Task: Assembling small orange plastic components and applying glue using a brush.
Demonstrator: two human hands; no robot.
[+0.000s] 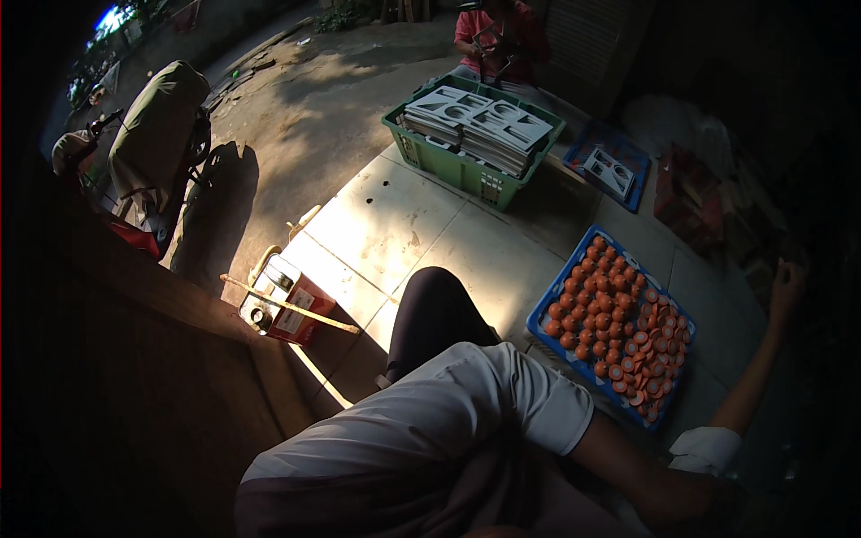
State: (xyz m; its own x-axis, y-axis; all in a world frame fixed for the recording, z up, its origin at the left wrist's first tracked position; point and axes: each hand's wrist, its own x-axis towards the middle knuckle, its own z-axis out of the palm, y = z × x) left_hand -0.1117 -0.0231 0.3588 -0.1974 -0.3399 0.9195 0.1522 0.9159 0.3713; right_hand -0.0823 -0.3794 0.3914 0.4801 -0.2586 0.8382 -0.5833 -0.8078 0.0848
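Pale floor tiles [395, 224] catch a patch of sun at the edge of a dusty yard, with deep shade to the right. Near the right side sits a blue tray [538, 316] filled with orange round caps [596, 300], neat rows on its left half and a loose heap on its right. The person's right hand [787, 280] is stretched far out to the right beyond the tray, into the dark; its fingers look loosely curled, but whether they hold anything cannot be told. The left hand is hidden: only a white sleeve [502, 399] and a bent forearm cross the lap near the bottom edge. Farther off stands a green crate [466, 170] stacked with flat grey-and-white printed sheets [475, 121], and behind it sits another person in a red top [498, 31]. At the left, a small red box [287, 305] rests on the step.
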